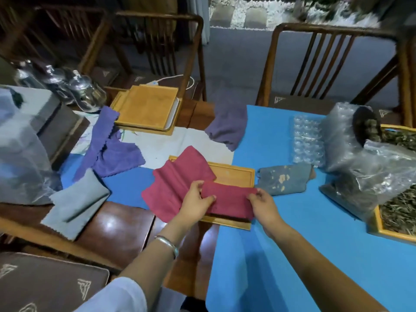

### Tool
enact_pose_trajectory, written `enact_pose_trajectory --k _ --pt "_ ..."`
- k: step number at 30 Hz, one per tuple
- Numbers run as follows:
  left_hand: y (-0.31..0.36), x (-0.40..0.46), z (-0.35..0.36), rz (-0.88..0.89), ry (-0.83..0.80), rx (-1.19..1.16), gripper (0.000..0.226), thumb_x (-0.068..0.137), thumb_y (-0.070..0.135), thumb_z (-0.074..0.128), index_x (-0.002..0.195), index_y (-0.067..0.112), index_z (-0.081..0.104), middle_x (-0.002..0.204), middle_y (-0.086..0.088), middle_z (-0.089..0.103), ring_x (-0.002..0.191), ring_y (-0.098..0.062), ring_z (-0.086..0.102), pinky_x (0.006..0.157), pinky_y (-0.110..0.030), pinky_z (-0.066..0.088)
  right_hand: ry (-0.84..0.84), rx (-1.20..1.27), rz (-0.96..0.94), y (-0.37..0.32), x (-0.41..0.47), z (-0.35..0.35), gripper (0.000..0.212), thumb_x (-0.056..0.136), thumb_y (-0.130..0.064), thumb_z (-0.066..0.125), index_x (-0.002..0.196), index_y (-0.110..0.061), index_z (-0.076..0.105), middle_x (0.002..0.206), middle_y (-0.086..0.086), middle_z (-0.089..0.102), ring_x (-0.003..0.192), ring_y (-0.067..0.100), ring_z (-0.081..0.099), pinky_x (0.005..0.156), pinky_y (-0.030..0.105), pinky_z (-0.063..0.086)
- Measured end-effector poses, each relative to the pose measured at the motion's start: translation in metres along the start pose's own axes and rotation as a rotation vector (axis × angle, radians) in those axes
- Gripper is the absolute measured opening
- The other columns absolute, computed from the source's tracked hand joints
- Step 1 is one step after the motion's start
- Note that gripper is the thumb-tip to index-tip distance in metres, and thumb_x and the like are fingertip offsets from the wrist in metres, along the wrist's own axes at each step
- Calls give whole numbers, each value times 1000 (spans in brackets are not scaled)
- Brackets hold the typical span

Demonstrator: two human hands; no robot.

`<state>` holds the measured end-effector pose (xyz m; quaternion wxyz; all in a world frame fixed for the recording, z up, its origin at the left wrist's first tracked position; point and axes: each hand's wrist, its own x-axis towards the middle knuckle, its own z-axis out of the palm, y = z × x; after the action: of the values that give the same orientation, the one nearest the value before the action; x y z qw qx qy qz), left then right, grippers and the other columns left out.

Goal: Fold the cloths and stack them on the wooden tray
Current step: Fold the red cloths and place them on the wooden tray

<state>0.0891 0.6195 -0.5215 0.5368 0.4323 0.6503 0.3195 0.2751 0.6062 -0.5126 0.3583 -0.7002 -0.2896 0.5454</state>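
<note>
**Both hands on the red cloth over the tray**

The left hand [195,202] reaches in from the lower left, a metal bangle [167,242] on its wrist, and pinches a fold of the red cloth [180,183] between thumb and curled fingers. The right hand [264,207] comes in from the lower right, and its fingertips pinch the cloth's right end. Between the two hands the cloth is drawn into a flat band.

The cloth covers most of the tray [236,176], so only the tray's far right corner and a strip of its near rim show. Whether the band rests on the tray or hangs just above it cannot be told. Both forearms run out of the bottom edge.

The red cloth is plain and soft, creased in long ridges on its left part, which spills off the tray onto the blue mat [292,244]. A purple cloth [112,154] with a zigzag edge lies rumpled to the left, a grey cloth [76,203] hangs over the table's near edge, a dull violet cloth [227,124] lies crumpled farther back, and a stained blue cloth [283,179] sits just right of the tray.
</note>
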Motion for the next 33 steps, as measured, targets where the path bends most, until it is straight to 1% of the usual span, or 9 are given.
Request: enact_pose_trajectory --k 4,6,9,11,15,18,23,29,33 --pt "-5 37 -10 -46 -25 66 39 80 -4 65 110 13 47 94 -3 63 89 -20 62 85 -32 52 35 36 39 -2 18 17 11 91 -2 53 102 -2 56 97 19 66 84 26 62 82 42 52" --pt "-7 51 -11 -65 -55 96 33 83 -2 61 108 15 47 97 -8 64 94 -27 63 89 -38 52 58 -9 27 -3 24 20 14 90 1 52 97 -11 55 100 19 66 88 28 63 86 45 52" --pt "-6 67 -4 -62 -117 113 29 84 -7 54 105 14 48 94 -10 65 93 -30 64 90 -44 52 112 -62 -29 -4 35 19 30 88 5 49 87 -24 53 93 10 67 87 24 62 85 43 51" --pt "-3 78 2 -47 -135 137 29 84 -6 54 107 11 49 93 -11 66 89 -29 64 88 -45 52 138 -97 -60 -5 45 17 29 88 4 50 87 -25 52 90 1 66 87 22 63 83 40 52" --pt "4 94 5 103 -56 347 31 84 4 60 113 10 52 82 5 61 79 -22 62 77 -32 50 163 -285 -170 -8 61 14 26 87 -4 55 110 -16 54 95 -3 66 87 17 65 77 31 52" --pt "10 101 2 212 -22 483 30 81 6 63 107 12 51 73 10 54 70 -20 57 69 -31 47 189 -502 -275 -10 68 15 29 88 -9 57 116 -11 51 98 3 64 86 21 62 77 32 47" --pt "12 103 1 249 -6 552 31 77 9 65 99 13 45 80 -7 62 70 -27 60 67 -41 51 208 -771 -329 -10 80 15 36 88 -16 60 121 -9 47 114 13 54 99 29 57 81 37 46" --pt "10 101 6 221 48 607 24 78 13 64 93 16 47 87 -8 59 73 -28 56 67 -37 49 246 -673 -283 -4 86 13 36 84 -18 66 114 -10 48 109 9 52 92 25 54 76 27 39" --pt "10 103 2 184 66 599 24 78 18 68 97 13 53 96 -6 54 84 -27 57 75 -34 48 252 -624 -253 -6 88 12 38 83 -19 68 113 -12 48 106 7 52 81 16 47 73 26 38"
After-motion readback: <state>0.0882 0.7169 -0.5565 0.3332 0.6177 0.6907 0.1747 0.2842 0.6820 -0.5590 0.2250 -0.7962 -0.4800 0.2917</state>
